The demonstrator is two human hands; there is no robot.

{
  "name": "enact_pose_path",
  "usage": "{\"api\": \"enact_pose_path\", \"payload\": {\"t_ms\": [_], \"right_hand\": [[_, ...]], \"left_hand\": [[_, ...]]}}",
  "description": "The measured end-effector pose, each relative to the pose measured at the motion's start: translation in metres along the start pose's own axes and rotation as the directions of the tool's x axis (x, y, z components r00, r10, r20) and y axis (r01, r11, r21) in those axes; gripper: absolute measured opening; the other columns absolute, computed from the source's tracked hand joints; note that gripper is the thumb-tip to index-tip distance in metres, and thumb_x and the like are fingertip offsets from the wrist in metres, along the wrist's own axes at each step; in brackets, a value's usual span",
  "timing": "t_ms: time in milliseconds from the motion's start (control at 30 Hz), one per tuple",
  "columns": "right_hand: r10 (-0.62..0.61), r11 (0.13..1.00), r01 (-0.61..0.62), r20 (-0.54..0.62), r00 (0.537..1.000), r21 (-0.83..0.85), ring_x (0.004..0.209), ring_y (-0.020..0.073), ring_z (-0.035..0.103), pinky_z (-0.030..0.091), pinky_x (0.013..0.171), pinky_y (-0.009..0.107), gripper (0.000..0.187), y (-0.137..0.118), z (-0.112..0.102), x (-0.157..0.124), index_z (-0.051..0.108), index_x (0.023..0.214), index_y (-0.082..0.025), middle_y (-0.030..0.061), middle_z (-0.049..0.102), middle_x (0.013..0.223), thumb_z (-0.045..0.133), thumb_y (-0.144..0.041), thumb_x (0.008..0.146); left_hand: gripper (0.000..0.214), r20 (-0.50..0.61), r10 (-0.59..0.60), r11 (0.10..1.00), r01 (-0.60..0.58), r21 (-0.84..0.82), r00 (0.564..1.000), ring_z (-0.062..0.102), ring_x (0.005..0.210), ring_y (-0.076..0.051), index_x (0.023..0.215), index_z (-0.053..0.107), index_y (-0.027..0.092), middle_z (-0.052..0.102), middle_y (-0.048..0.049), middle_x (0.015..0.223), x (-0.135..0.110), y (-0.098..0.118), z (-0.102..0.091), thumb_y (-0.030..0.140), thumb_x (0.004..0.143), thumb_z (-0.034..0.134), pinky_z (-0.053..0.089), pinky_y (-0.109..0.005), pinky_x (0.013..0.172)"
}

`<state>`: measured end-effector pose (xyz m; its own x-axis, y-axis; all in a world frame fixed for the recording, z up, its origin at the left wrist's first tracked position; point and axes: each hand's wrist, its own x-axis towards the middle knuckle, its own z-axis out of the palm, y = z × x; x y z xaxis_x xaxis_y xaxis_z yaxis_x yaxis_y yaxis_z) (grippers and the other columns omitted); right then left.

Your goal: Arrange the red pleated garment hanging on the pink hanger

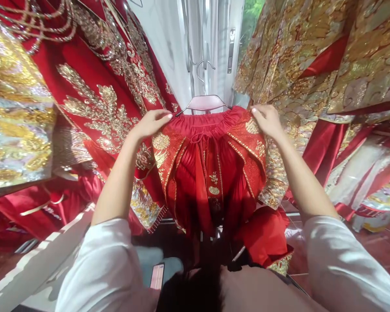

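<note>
A red skirt [198, 173] with gold embroidery, beaded edges and a gathered waistband hangs in front of me. Thin red ties hang down from the middle of its waist. The skirt is on a hanger [204, 102] with a pale centre panel and a metal hook pointing up; the hook is not over any rail that I can see. My left hand [154, 121] grips the left end of the waistband, thumb on top. At the other end my right hand [268, 119] pinches the cloth the same way. The fingers behind the cloth are partly hidden.
Red garments with gold and beaded embroidery [107, 104] hang close on the left. Gold sequinned garments [289, 65] hang on the right. Behind the hanger are white curtains and a door with a lock plate [230, 51]. A phone [157, 276] lies low, near my lap.
</note>
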<state>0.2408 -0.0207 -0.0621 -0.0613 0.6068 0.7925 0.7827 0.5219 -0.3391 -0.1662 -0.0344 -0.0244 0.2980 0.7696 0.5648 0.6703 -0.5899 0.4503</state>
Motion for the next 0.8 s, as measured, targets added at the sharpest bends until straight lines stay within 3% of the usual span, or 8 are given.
{"api": "enact_pose_path", "payload": {"t_ms": [100, 167, 233, 300, 400, 533, 633, 800], "right_hand": [[-0.172, 0.982, 0.149, 0.224, 0.959, 0.116, 0.083, 0.0194, 0.056, 0.043, 0.082, 0.032, 0.05, -0.016, 0.003, 0.023, 0.061, 0.076, -0.018, 0.0048, 0.062, 0.077, 0.043, -0.064, 0.085], [-0.176, 0.982, 0.148, 0.267, 0.947, 0.121, 0.079, 0.0189, 0.056, 0.044, 0.082, 0.033, 0.052, -0.022, 0.009, 0.032, 0.061, 0.074, -0.018, 0.0039, 0.061, 0.074, 0.041, -0.065, 0.085], [-0.125, 0.991, 0.112, 0.181, 0.975, 0.077, 0.076, 0.0187, 0.055, 0.044, 0.082, 0.034, 0.052, -0.026, 0.015, 0.037, 0.059, 0.07, -0.018, 0.0035, 0.056, 0.07, 0.039, -0.063, 0.088], [-0.058, 0.998, 0.057, 0.035, 0.998, 0.032, 0.074, 0.0185, 0.054, 0.044, 0.082, 0.035, 0.053, -0.028, 0.02, 0.041, 0.056, 0.067, -0.017, 0.0035, 0.051, 0.066, 0.036, -0.06, 0.091], [-0.033, 0.999, 0.034, -0.073, 0.997, 0.011, 0.074, 0.0188, 0.054, 0.045, 0.082, 0.036, 0.055, -0.03, 0.02, 0.042, 0.058, 0.069, -0.016, 0.0044, 0.052, 0.067, 0.032, -0.058, 0.092], [-0.119, 0.992, 0.114, 0.085, 0.989, 0.057, 0.084, 0.022, 0.059, 0.046, 0.086, 0.037, 0.05, -0.025, 0.007, 0.025, 0.067, 0.091, -0.016, 0.0075, 0.066, 0.084, 0.046, -0.061, 0.085], [-0.113, 0.99, 0.097, 0.157, 0.981, 0.106, 0.091, 0.0242, 0.061, 0.047, 0.088, 0.039, 0.056, -0.013, -0.001, 0.006, 0.067, 0.104, -0.015, 0.01, 0.069, 0.098, 0.051, -0.063, 0.081], [0.012, 0.958, -0.055, 0.151, 0.988, 0.28, 0.079, 0.0197, 0.062, 0.05, 0.077, 0.036, 0.059, 0.014, 0.008, 0.0, 0.067, 0.093, -0.017, 0.0075, 0.069, 0.089, 0.044, -0.069, 0.081]], "left_hand": [[0.04, 0.082, 0.025, 1.0, -0.026, 0.008, 0.996, 0.039, 0.058, -0.013, 0.058, 0.046, 0.018, 0.039, 0.001, 0.057, 0.011, -0.003, 0.001, 0.045, 0.088, 0.047, 0.034, -0.027, 0.06], [0.047, -0.077, -0.008, 1.0, 0.01, 0.027, 0.997, 0.035, 0.057, -0.013, 0.052, 0.032, 0.02, 0.027, 0.0021, 0.054, 0.017, -0.001, 0.011, 0.044, 0.09, 0.046, 0.03, -0.029, 0.06], [0.049, -0.281, -0.073, 0.996, 0.082, 0.019, 0.957, 0.037, 0.062, -0.013, 0.053, 0.028, 0.02, 0.023, 0.0018, 0.056, 0.025, 0.007, 0.026, 0.045, 0.093, 0.044, 0.029, -0.029, 0.063], [0.049, -0.441, -0.159, 0.985, 0.174, -0.007, 0.883, 0.04, 0.068, -0.011, 0.057, 0.031, 0.02, 0.027, 0.0014, 0.059, 0.035, 0.017, 0.041, 0.046, 0.098, 0.035, 0.029, -0.029, 0.067], [0.051, -0.548, -0.206, 0.976, 0.21, -0.057, 0.81, 0.047, 0.077, -0.012, 0.062, 0.037, 0.019, 0.036, 0.0, 0.063, 0.044, 0.029, 0.058, 0.05, 0.1, 0.021, 0.031, -0.03, 0.072], [0.049, -0.507, -0.065, 0.997, 0.078, 0.005, 0.86, 0.052, 0.077, -0.018, 0.063, 0.042, 0.02, 0.043, -0.0018, 0.06, 0.025, 0.024, 0.059, 0.06, 0.091, 0.037, 0.035, -0.031, 0.068], [0.05, -0.381, -0.04, 0.995, 0.071, 0.066, 0.924, 0.046, 0.064, -0.015, 0.059, 0.039, 0.021, 0.04, 0.0, 0.054, 0.001, 0.008, 0.045, 0.061, 0.088, 0.043, 0.033, -0.029, 0.061], [0.056, -0.161, -0.093, 0.995, 0.086, -0.054, 0.982, 0.027, 0.052, -0.009, 0.055, 0.025, 0.02, 0.028, 0.0032, 0.05, -0.006, -0.029, 0.03, 0.063, 0.09, 0.035, 0.027, -0.026, 0.053]]}}
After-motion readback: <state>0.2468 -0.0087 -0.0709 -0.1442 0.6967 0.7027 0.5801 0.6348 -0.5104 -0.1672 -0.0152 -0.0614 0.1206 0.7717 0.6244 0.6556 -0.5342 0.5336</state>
